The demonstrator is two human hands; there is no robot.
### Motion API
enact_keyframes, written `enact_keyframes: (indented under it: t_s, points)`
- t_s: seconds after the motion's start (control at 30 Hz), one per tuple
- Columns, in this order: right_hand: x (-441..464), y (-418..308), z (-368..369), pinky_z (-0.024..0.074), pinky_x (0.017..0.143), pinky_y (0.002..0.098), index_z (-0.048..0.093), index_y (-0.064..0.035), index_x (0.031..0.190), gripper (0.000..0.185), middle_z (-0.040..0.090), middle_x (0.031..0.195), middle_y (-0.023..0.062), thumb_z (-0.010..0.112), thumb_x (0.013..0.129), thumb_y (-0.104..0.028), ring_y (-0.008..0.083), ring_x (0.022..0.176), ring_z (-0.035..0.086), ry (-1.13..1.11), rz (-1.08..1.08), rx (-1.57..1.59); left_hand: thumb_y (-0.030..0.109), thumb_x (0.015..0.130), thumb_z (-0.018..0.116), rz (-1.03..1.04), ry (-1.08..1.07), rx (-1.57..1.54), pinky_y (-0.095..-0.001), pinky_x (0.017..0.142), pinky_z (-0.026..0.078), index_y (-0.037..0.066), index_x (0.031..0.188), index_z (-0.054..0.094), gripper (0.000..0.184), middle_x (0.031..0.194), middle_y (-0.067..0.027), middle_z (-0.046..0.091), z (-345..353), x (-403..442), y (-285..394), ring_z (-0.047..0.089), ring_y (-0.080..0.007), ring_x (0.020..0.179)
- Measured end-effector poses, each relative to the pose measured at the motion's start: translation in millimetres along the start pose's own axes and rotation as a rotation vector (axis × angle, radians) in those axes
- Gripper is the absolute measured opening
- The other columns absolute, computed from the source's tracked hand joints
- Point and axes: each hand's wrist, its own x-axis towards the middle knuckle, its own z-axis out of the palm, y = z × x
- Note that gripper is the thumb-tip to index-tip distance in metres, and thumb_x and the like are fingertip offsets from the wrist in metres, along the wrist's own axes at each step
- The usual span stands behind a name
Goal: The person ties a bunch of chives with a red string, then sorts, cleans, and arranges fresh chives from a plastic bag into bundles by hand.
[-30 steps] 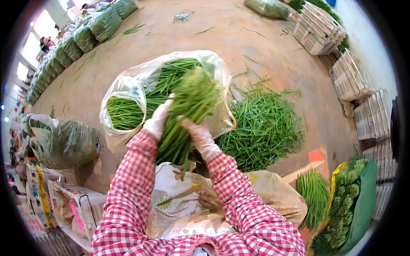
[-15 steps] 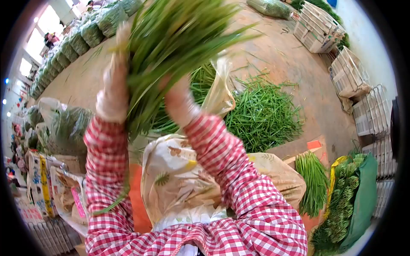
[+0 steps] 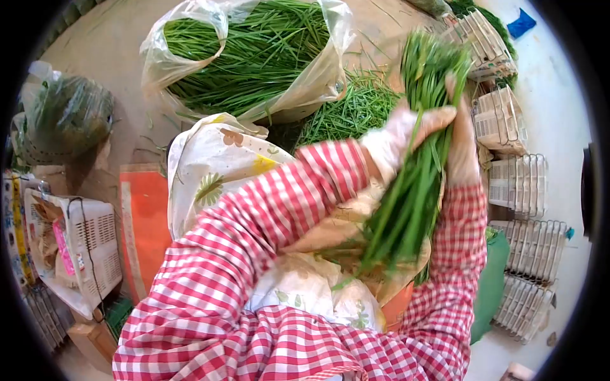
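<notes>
A long bunch of chives (image 3: pixel 419 181) hangs at a slant between both hands, right of centre, somewhat blurred. My left hand (image 3: pixel 406 130), in a thin clear glove, reaches across and closes round its middle. On the bunch's right side my right hand (image 3: pixel 462 136) grips it, its fingers partly hidden by the leaves. An open plastic bag (image 3: pixel 318 95) full of the same chives (image 3: pixel 254 63) lies beyond my arms. Beside that bag, a loose heap of green cuttings (image 3: pixel 349 108) covers the floor.
A patterned cloth (image 3: pixel 197 178) covers my lap, with an orange mat (image 3: pixel 149 222) to its left. White crates (image 3: pixel 518 181) line the right wall, near a green sheet (image 3: pixel 495 279). At left stand a white basket (image 3: pixel 98 241) and a filled plastic bag (image 3: pixel 70 120).
Both hands have carried the chives from the upper left across to the right and lower. My view has turned, so the open bag of chives shows fully.
</notes>
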Motion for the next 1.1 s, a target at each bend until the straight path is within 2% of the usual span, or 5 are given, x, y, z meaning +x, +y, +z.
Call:
enact_keyframes:
  t_s: [0.1, 0.33, 0.37, 0.57, 1.1]
  points:
    - [-52.8, 28.4, -13.9, 0.0486, 0.074, 0.0210, 0.054, -0.0044, 0.102, 0.027, 0.057, 0.090, -0.0008, 0.044, 0.095, -0.028, 0.0065, 0.084, 0.055, -0.067, 0.142, -0.199, 0.043, 0.081, 0.063, -0.123, 0.170, -0.293, -0.0298, 0.075, 0.050, 0.005, 0.108, 0.059, 0.047, 0.094, -0.0057, 0.064, -13.0, -37.1, -58.9, 0.060, -0.0175, 0.081]
    - [-54.0, 96.2, -79.4, 0.0522, 0.067, 0.0276, 0.056, -0.0040, 0.109, 0.044, 0.061, 0.095, 0.0053, 0.050, 0.089, -0.043, 0.0134, 0.076, 0.059, 0.073, 0.590, -0.510, 0.046, 0.080, 0.063, -0.509, 0.471, -0.714, -0.0310, 0.064, 0.053, 0.012, 0.094, 0.061, 0.037, 0.084, -0.0024, 0.064, -32.9, -83.8, -107.2, 0.060, -0.0159, 0.068]
    - [-53.2, 95.8, -80.2, 0.0456, 0.083, 0.0256, 0.049, -0.0052, 0.123, 0.042, 0.057, 0.109, 0.0022, 0.044, 0.094, -0.036, 0.0102, 0.094, 0.053, -0.003, 0.664, -0.468, 0.043, 0.081, 0.064, -0.562, 0.541, -0.680, -0.0295, 0.061, 0.053, 0.013, 0.094, 0.061, 0.033, 0.082, -0.0013, 0.063, -26.6, -86.4, -92.5, 0.059, -0.0148, 0.066]
    - [-80.1, 92.5, -65.7, 0.0481, 0.071, 0.0263, 0.054, -0.0060, 0.114, 0.043, 0.059, 0.098, 0.0021, 0.049, 0.091, -0.042, 0.0100, 0.081, 0.055, 0.105, 0.273, -0.438, 0.044, 0.080, 0.064, -0.534, 0.487, -0.541, -0.0295, 0.065, 0.051, 0.012, 0.095, 0.062, 0.035, 0.083, -0.0012, 0.063, -7.5, -86.8, -81.4, 0.059, -0.0145, 0.070]
    - [-150.5, 95.2, -47.6, 0.0468, 0.071, 0.0233, 0.056, -0.0056, 0.108, 0.037, 0.058, 0.093, -0.0003, 0.049, 0.092, -0.038, 0.0076, 0.079, 0.053, 0.296, 0.052, -0.451, 0.043, 0.080, 0.065, -0.684, 0.379, -0.473, -0.0290, 0.064, 0.050, 0.013, 0.095, 0.063, 0.034, 0.083, -0.0012, 0.063, 6.2, -108.7, -107.0, 0.058, -0.0149, 0.069]
